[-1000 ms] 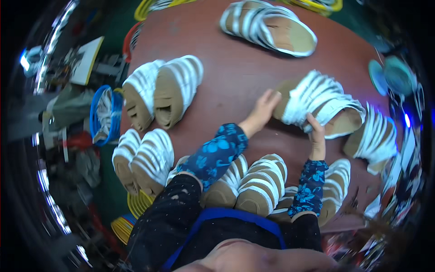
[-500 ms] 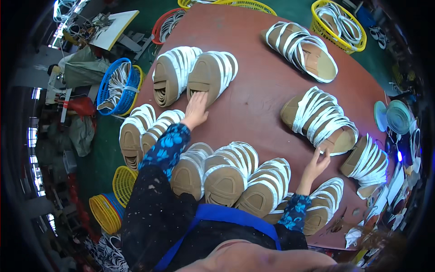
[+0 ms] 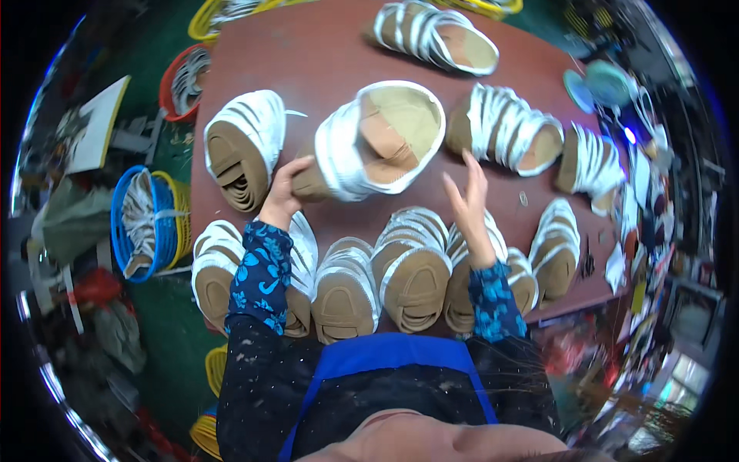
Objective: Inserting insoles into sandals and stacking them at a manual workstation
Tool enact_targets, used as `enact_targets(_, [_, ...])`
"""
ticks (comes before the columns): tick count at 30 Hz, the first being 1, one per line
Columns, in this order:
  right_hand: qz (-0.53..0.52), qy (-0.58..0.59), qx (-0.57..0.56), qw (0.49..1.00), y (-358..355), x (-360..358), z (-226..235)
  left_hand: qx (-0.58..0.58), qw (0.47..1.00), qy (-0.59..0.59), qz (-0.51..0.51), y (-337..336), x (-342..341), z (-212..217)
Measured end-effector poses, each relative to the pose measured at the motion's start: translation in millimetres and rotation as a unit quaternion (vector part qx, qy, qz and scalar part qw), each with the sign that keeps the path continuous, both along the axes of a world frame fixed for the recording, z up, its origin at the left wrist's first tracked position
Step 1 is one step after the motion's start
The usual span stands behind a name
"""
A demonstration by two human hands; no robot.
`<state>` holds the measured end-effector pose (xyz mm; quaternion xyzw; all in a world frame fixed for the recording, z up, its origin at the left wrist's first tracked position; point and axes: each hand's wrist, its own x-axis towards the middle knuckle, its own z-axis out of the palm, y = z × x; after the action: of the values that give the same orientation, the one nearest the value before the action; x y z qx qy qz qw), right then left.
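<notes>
My left hand [image 3: 285, 189] is closed round the toe end of a stack of nested shoe uppers [image 3: 339, 158], tan with white edging. The stack is turned on its side, its open end facing up and right. My right hand [image 3: 471, 202], fingers spread and holding nothing, hovers between that stack and another upper stack [image 3: 508, 127] on the right. To the left, a similar stack [image 3: 246, 142] rests on the red-brown table [image 3: 323, 46]. Nearest me stands a row of several stacks [image 3: 412, 285], partly hidden by my forearms.
More uppers lie at the far edge [image 3: 431, 35] and the right edge [image 3: 591, 162]. A blue basket [image 3: 119, 231] and a red basket [image 3: 165, 88] stand left of the table. A small green fan [image 3: 608, 83] is at the right, beside scraps and cables.
My left hand has gripped the stack, turned it over and brought it right. My right hand has come away from the right-hand stack, fingers spread. The whole view has shifted.
</notes>
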<state>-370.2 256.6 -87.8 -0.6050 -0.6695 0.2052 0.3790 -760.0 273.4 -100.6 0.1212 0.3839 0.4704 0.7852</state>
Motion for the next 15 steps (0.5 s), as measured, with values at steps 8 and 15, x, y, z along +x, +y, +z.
enact_targets(8, [-0.121, 0.199, -0.191, 0.954, 44, -17, -111, -0.255, 0.958, -0.107, 0.081, -20, 6, -91])
enact_targets(15, [-0.055, 0.111, -0.293, 0.948, 34, -29, -59, -0.178, 0.978, -0.052, 0.091, -38, -29, -104])
